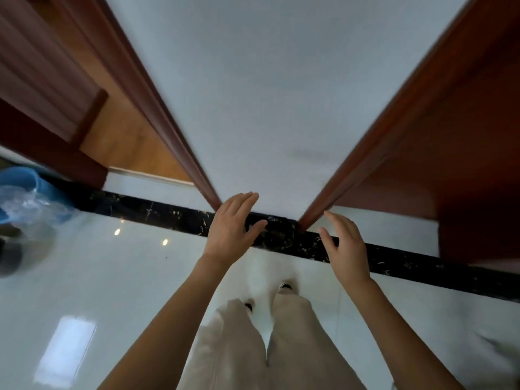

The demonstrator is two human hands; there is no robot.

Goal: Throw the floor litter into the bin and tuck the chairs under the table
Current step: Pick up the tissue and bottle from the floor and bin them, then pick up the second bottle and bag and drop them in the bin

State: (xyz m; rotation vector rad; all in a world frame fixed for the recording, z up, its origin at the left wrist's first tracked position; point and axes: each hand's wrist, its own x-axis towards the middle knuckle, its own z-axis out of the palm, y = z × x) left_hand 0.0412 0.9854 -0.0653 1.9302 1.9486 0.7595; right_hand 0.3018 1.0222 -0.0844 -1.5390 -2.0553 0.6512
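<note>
Head view: blurred blue plastic bin, glossy floor.

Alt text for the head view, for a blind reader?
The left hand and right hand reach forward, open and empty, toward a white wall between two wooden door frames. A blue bin with clear liner stands far left.
</note>
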